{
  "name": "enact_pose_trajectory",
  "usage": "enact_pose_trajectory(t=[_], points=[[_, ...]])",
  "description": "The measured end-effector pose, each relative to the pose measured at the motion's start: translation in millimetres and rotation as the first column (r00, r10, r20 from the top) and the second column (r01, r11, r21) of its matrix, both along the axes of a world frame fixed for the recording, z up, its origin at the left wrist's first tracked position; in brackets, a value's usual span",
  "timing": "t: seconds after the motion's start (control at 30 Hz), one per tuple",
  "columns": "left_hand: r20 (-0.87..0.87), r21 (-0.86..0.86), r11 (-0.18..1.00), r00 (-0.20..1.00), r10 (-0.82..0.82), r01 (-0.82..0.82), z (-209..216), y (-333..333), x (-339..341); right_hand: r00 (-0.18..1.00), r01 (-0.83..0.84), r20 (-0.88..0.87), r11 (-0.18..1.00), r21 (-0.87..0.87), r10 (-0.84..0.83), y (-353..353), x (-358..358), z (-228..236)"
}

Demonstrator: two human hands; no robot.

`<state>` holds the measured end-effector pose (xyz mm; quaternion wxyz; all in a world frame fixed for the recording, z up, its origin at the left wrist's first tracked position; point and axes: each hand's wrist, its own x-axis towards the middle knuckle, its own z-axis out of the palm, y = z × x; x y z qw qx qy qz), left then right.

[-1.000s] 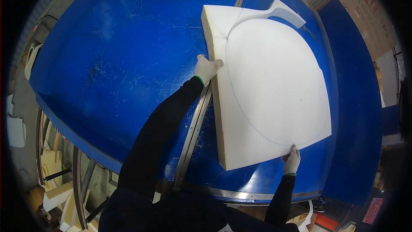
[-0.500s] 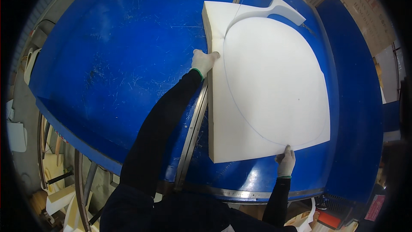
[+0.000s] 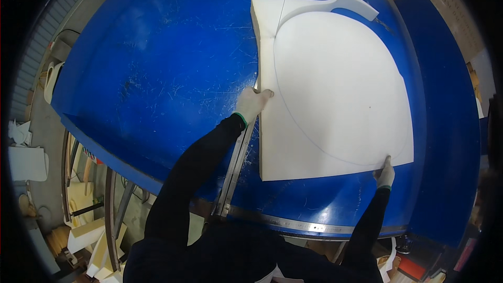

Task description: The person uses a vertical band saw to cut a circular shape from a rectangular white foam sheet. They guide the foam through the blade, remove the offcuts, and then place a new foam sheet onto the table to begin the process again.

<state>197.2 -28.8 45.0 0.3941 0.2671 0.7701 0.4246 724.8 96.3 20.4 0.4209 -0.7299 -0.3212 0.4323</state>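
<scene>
A thick white foam block (image 3: 335, 94) lies on the blue table, with a curved pencil-like line drawn on its top. Its far side is cut through in a curve, leaving a wavy foam strip (image 3: 340, 0) along the rounded edge. A thin upright wire or blade (image 3: 283, 8) meets the block where the cut ends. Wearing a white glove, my left hand (image 3: 253, 102) grips the block's left edge, thumb on top and fingers against the side. My right hand (image 3: 385, 174), also gloved, pinches the near edge towards the right corner; its lower fingers are partly hidden.
The scratched blue tabletop (image 3: 157, 84) spreads to the left. A metal strip (image 3: 238, 162) runs across it beside the block, and a steel ruler-like rail (image 3: 314, 227) lines the near edge. Foam offcuts (image 3: 86, 236) lie below at left. A blue panel (image 3: 445, 126) stands at right.
Along the block's left edge, my left hand has slid nearer to me. My right hand has shifted rightward along the near edge. The whole view has shifted slightly.
</scene>
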Motion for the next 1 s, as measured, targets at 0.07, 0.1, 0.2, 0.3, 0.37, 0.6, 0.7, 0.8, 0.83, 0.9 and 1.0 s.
enact_pose_trajectory(t=[0.07, 0.1, 0.2, 0.3, 0.37, 0.6, 0.7, 0.8, 0.83, 0.9, 1.0], points=[[-0.03, 0.011, 0.997, 0.997, 0.072, -0.071, -3.3, 0.8, 1.3, 0.999, -0.03, -0.032, 0.999, 0.04, 0.031, 4.7, 7.5, -12.9], [-0.026, 0.026, 0.994, 0.994, 0.105, -0.104, -3.3, 1.2, 2.8, 0.998, -0.042, -0.04, 0.997, 0.061, 0.044, 3.7, 12.8, -16.6], [-0.006, 0.02, 0.99, 0.99, 0.138, -0.137, 3.8, 3.2, 9.8, 0.997, -0.079, -0.006, 0.995, 0.058, 0.08, 3.4, 20.8, -16.8], [-0.045, 0.043, 0.987, 0.986, 0.159, -0.157, -2.5, 4.2, 4.3, 0.998, -0.059, 0.015, 0.998, 0.033, 0.058, -2.5, 6.8, -11.3], [-0.054, 0.053, 0.986, 0.985, 0.162, -0.16, -1.7, 6.5, 2.7, 0.998, -0.067, -0.008, 0.996, 0.051, 0.068, -8.3, 6.1, -10.7], [-0.059, 0.035, 0.992, 0.99, 0.124, -0.122, 1.2, 10.2, -8.5, 0.997, -0.075, 0.004, 0.997, 0.034, 0.075, -22.0, 3.0, -13.3], [-0.043, 0.064, 0.989, 0.99, 0.133, -0.13, -0.4, 14.6, -11.7, 0.997, -0.081, -0.013, 0.995, 0.06, 0.082, -28.5, 7.3, -21.4], [-0.063, 0.074, 0.986, 0.986, 0.155, -0.15, -7.0, 16.7, -19.2, 0.995, -0.097, -0.001, 0.992, 0.079, 0.097, -35.8, -6.5, -19.9], [-0.082, 0.076, 0.986, 0.985, 0.155, -0.149, -5.7, 18.7, -19.3, 0.995, -0.097, 0.01, 0.992, 0.084, 0.097, -38.8, -6.9, -18.7], [-0.062, 0.076, 0.986, 0.986, 0.155, -0.151, -3.5, 21.5, -20.4, 0.996, -0.092, 0.015, 0.994, 0.06, 0.092, -41.8, -2.0, -22.0], [-0.079, 0.087, 0.986, 0.986, 0.148, -0.141, -1.7, 25.7, -24.7, 0.997, -0.076, 0.001, 0.995, 0.07, 0.077, -47.7, -7.7, -20.7]])
